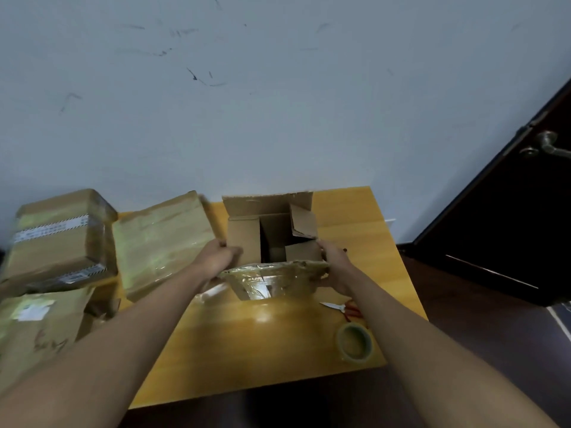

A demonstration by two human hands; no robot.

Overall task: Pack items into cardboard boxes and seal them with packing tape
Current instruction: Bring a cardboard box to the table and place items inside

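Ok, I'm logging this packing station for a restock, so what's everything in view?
open box: 1, brown cardboard, flaps up, middle of the table, held at both sides
taped boxes: about 4, brown with clear tape, piled at the left of the table
tape roll: 1, clear, lying flat near the table's right front corner
scissors: 1, red handles, on the table beyond the tape roll
table: 1, yellow wood, against the wall
wall: 1, pale, scuffed
door: 1, dark, with a metal handle, at the right
left hand: 1, grips the open box's left side
right hand: 1, grips the open box's right side
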